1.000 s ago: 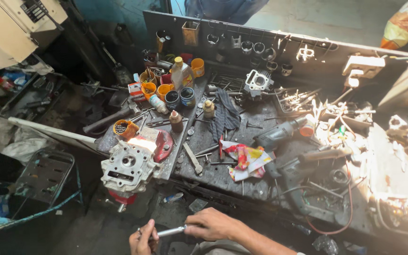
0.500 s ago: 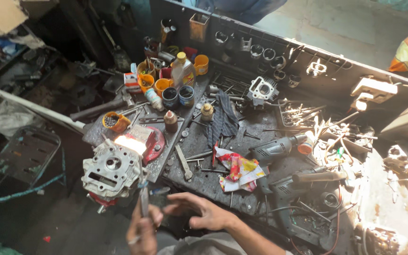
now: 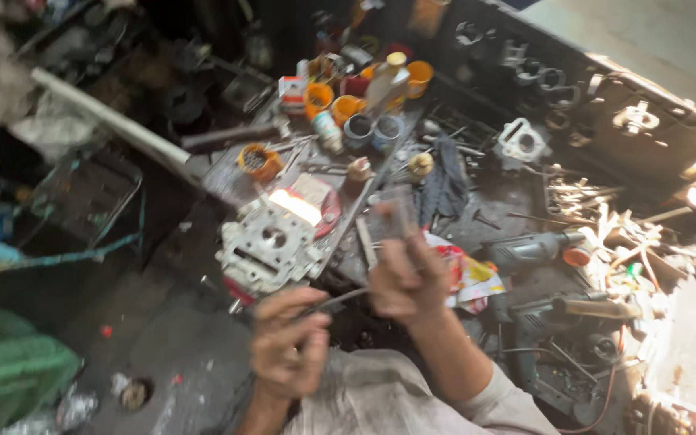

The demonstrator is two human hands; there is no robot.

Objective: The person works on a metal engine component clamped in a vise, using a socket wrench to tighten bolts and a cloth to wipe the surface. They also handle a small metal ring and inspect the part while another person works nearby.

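both hands are raised near the bench's near edge, the left hand (image 3: 290, 348) pinching a thin metal rod (image 3: 333, 301) whose far end meets the curled, blurred fingers of the right hand (image 3: 403, 278), just near-right of the grey engine casting (image 3: 267, 246).

Orange cups (image 3: 346, 105), power drill (image 3: 529, 248), dark rag (image 3: 445, 181)

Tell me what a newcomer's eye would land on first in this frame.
Probably the two hands low in the centre: the left hand and right hand share a thin metal rod, though motion blur hides the exact grip. Just above the left hand sits a pale metal engine part on the cluttered workbench. Further back, a cluster of orange cups stands out against the dark clutter.
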